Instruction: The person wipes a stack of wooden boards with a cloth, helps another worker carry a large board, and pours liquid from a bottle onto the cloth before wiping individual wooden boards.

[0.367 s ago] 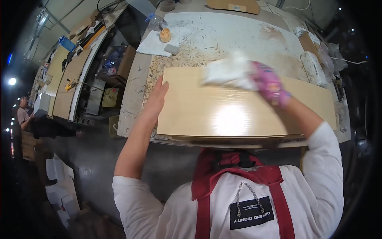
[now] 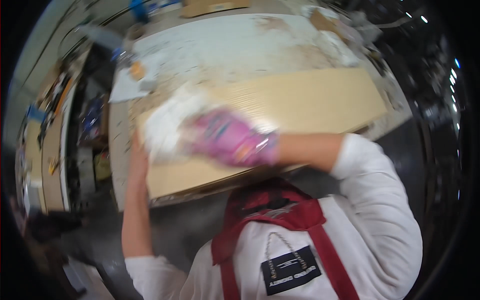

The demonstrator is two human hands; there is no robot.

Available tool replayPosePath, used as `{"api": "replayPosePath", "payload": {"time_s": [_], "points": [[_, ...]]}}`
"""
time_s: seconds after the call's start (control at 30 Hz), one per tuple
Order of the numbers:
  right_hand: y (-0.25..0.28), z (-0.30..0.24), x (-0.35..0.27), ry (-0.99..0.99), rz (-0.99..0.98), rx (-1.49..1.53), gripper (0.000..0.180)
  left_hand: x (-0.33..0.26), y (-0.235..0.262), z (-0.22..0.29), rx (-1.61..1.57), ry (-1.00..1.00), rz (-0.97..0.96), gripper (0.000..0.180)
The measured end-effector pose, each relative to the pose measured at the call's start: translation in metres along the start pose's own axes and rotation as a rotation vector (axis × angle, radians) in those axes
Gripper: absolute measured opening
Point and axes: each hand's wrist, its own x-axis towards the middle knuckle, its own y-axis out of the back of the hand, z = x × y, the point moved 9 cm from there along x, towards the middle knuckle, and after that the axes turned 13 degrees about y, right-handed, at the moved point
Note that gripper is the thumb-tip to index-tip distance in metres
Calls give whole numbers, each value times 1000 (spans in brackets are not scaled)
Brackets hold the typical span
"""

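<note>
A long, pale wood-coloured board [image 2: 310,100] lies slanted along the near side of the workbench. My right hand [image 2: 232,137], in a pink patterned glove, is closed on a bunched white cloth [image 2: 172,122] and presses it over the board's left end. Both cloth and glove are smeared by motion. At the board's left edge, my bare left hand [image 2: 139,155] grips the side; its fingers are blurred and partly hidden. Under the board's front edge a darker layer shows, too blurred to name.
The workbench [image 2: 220,40] has a white, stained top. At its far left a small orange container [image 2: 137,71] and a grey block [image 2: 148,84] sit on a white sheet [image 2: 125,89]. A plastic-wrapped bundle [image 2: 337,47] lies at the far right, and cardboard [image 2: 215,7] at the back.
My right hand has swept the cloth leftward and nearer, from the board's far edge to its left end. My left hand stays at the left edge. The whole view has turned and shifted.
</note>
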Motion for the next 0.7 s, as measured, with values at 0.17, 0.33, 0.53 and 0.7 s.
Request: {"api": "replayPosePath", "payload": {"time_s": [0.17, 0.33, 0.53, 0.7], "points": [[35, 74, -122, -100, 153, -370, 40, -24, -27, 33, -132, 202, 1, 71], [156, 180, -421, -1228, -24, -639, 37, -8, -49, 38, -84, 181, -32, 72], [13, 25, -108, -112, 418, 116, 39, -8, -2, 4, -82, 129, -6, 59], [90, 136, -294, -445, 128, -477, 35, -19, -26, 33, -8, 208, 118, 57]]}}
